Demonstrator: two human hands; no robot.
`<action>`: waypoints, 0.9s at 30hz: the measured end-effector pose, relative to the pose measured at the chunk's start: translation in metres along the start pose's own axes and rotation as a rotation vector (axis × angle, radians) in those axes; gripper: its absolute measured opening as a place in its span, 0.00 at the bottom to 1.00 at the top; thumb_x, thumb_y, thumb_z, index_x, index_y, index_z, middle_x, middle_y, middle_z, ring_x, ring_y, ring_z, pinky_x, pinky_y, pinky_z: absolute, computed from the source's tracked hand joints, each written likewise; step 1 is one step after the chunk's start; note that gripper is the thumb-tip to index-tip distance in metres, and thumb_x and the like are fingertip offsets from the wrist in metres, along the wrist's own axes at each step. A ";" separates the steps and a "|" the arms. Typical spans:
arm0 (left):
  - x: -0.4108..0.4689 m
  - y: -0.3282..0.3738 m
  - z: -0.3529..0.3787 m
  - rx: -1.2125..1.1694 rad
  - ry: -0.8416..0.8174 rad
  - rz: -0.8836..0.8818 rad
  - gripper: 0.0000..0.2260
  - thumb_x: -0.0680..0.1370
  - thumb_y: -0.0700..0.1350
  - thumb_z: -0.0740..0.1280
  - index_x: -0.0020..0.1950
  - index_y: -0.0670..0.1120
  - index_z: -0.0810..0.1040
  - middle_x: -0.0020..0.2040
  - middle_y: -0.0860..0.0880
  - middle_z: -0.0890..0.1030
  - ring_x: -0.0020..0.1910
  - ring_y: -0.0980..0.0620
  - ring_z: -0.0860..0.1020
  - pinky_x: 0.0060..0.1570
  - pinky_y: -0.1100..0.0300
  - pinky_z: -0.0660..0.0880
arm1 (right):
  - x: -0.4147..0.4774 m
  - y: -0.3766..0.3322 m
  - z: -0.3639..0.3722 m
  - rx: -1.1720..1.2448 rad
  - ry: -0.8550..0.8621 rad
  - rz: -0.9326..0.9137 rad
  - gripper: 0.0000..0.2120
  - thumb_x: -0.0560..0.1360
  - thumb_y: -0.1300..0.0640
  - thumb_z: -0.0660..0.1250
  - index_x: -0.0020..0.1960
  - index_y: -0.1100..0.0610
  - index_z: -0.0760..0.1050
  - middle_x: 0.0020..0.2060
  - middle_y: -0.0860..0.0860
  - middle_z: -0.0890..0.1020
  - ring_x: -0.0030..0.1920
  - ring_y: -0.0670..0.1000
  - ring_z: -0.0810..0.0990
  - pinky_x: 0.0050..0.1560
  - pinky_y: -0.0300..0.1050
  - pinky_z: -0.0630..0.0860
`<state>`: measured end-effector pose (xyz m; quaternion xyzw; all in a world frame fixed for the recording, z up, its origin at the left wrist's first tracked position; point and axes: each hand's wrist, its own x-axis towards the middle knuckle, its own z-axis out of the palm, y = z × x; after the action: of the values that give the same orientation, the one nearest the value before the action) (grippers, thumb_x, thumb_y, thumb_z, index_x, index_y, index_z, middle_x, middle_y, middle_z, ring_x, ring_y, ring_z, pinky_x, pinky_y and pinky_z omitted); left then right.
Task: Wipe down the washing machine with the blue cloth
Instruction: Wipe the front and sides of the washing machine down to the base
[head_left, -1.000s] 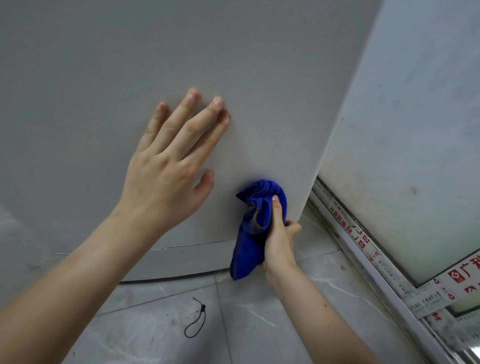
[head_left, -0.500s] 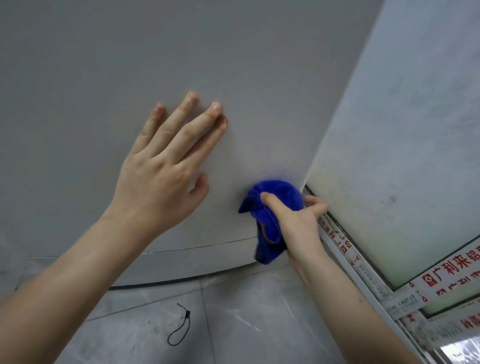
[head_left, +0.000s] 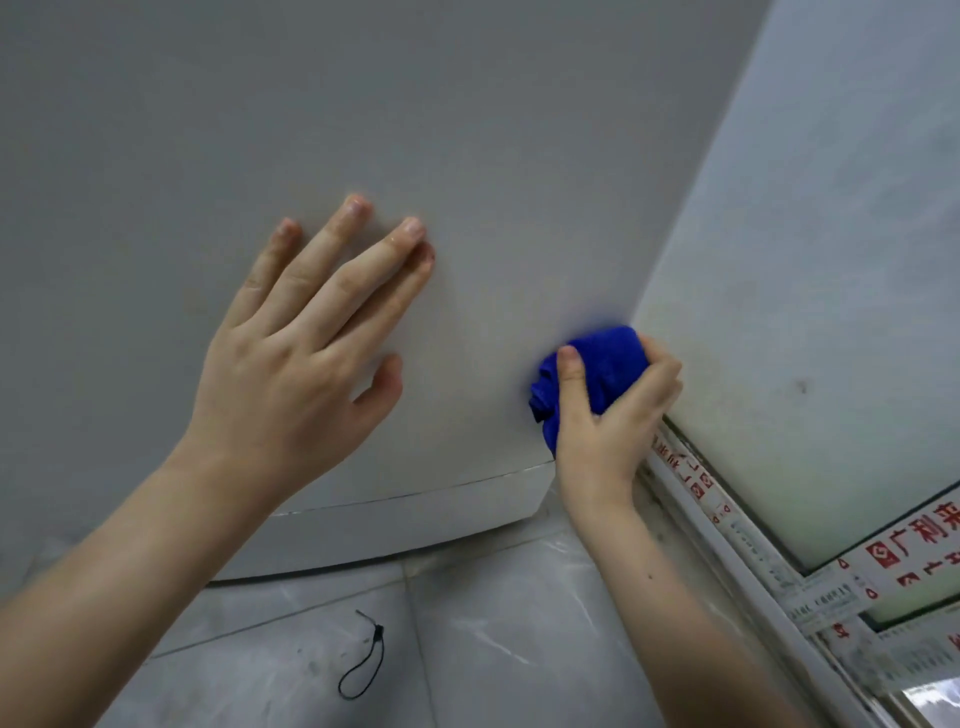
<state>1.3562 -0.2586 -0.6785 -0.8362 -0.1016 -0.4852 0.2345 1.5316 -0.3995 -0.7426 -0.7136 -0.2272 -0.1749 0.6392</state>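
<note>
Fingers (head_left: 667, 371) of your right hand (head_left: 597, 441) clench the bunched blue cloth (head_left: 605, 358) against the right edge of the washing machine (head_left: 467, 156), your left hand (head_left: 291, 374) spread flat nearby, and so tight a wad may miss that corner.

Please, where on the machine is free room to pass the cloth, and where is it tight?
Free: the wide washing machine panel above both hands, and the strip between the left hand and the blue cloth. Tight: the right hand grips the cloth at the panel's right edge, close beside the taped frame.
</note>
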 end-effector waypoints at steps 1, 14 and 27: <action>-0.010 -0.001 0.000 0.003 -0.004 -0.003 0.26 0.76 0.42 0.68 0.75 0.44 0.70 0.75 0.47 0.68 0.76 0.43 0.63 0.76 0.45 0.58 | -0.016 0.017 0.004 -0.035 -0.018 -0.005 0.29 0.73 0.42 0.69 0.64 0.59 0.66 0.60 0.56 0.69 0.60 0.53 0.70 0.63 0.53 0.70; -0.133 -0.047 -0.022 0.070 -0.108 -0.164 0.25 0.78 0.45 0.71 0.74 0.43 0.70 0.73 0.44 0.69 0.75 0.42 0.65 0.69 0.35 0.66 | -0.112 0.094 0.031 0.138 -0.076 0.532 0.16 0.79 0.61 0.66 0.57 0.60 0.58 0.55 0.55 0.71 0.51 0.44 0.78 0.53 0.44 0.78; -0.194 -0.053 -0.014 0.030 -0.126 -0.241 0.27 0.77 0.45 0.73 0.74 0.41 0.70 0.72 0.43 0.69 0.78 0.46 0.60 0.70 0.36 0.66 | -0.070 0.129 0.014 -0.063 0.065 0.609 0.26 0.77 0.56 0.70 0.66 0.64 0.60 0.66 0.63 0.64 0.65 0.60 0.69 0.64 0.44 0.67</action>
<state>1.2256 -0.2080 -0.8234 -0.8431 -0.2231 -0.4550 0.1799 1.5434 -0.4032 -0.8895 -0.7625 0.0234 -0.0052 0.6465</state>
